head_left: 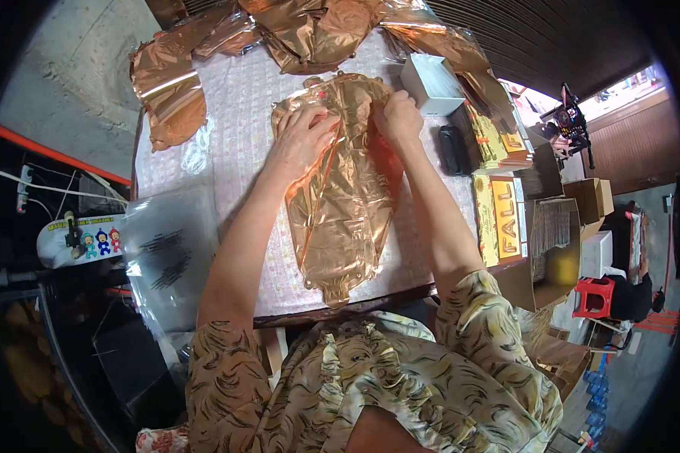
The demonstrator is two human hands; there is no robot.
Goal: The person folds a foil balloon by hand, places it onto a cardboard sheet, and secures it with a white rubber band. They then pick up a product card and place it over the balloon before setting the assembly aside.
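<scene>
A flat, deflated gold-copper foil balloon [347, 241] lies lengthwise on the table in front of me, creased and folded along its middle. Across its upper left part rests my left hand [304, 140], palm down, with the fingers stretched out over the foil. My right hand [399, 117] is closed at the upper right edge of the balloon, fingers curled in and pinching the foil; the fingertips are partly hidden. Just beyond the right hand stands a small white box [434, 84].
More copper foil balloons [310, 34] lie along the far edge, another [170, 98] at the left. Clear plastic bags [170, 253] hang over the left edge. On the right are a black case [453, 149], printed "FALL" packets [500, 219] and a cardboard box [555, 253].
</scene>
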